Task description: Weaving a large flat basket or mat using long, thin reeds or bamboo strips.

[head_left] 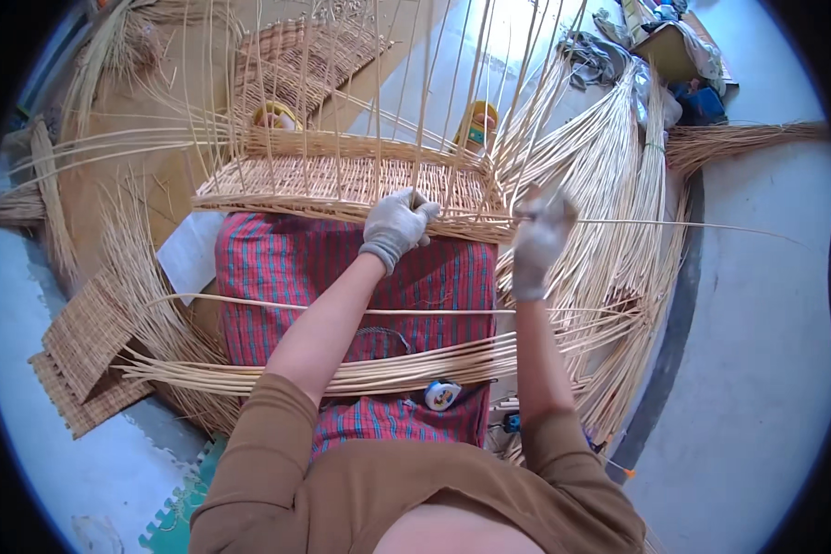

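A half-woven wicker basket (286,180) lies across my lap, with tall upright stakes (376,83) rising from its sides. My left hand (399,223), in a grey-white glove, is closed on the near woven edge at the foot of a stake. Close to the basket's right near corner is my right hand (545,231), also gloved. Motion blurs its fingers, so their grip cannot be made out. A long thin rod (683,222) runs out to the right from behind or within that hand. Red plaid cloth (268,268) covers my lap beneath the basket.
Loose rods (397,371) lie across the cloth beside a tape measure (442,395). A large spread of pale rods (609,175) covers the floor at right. Woven panels lie at far left (309,60) and near left (92,323). Yellow footwear (477,125) shows beyond the basket.
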A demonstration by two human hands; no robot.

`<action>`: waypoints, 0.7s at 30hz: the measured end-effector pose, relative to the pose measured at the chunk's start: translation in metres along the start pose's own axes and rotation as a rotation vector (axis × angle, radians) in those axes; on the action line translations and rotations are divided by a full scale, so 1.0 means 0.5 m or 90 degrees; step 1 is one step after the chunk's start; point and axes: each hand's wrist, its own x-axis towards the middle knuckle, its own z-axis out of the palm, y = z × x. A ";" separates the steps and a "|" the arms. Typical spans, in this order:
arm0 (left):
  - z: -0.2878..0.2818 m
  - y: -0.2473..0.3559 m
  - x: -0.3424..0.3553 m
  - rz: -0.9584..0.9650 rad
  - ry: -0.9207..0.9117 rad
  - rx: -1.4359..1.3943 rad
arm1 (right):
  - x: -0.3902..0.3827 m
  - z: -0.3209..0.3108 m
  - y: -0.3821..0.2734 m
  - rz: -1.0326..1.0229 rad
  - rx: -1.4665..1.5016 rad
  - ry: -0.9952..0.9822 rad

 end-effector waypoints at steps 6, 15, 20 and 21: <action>0.019 -0.022 0.021 0.027 0.047 0.093 | -0.056 -0.061 -0.003 0.287 -0.073 0.185; 0.037 -0.008 0.004 0.393 0.268 -0.190 | 0.011 -0.125 -0.099 0.193 -0.223 0.093; 0.163 0.061 0.035 -0.039 -0.257 -0.152 | 0.065 -0.221 -0.056 0.431 -0.399 0.003; 0.167 0.042 0.049 -0.021 -0.218 -0.123 | 0.083 -0.193 -0.061 0.423 -0.439 -0.009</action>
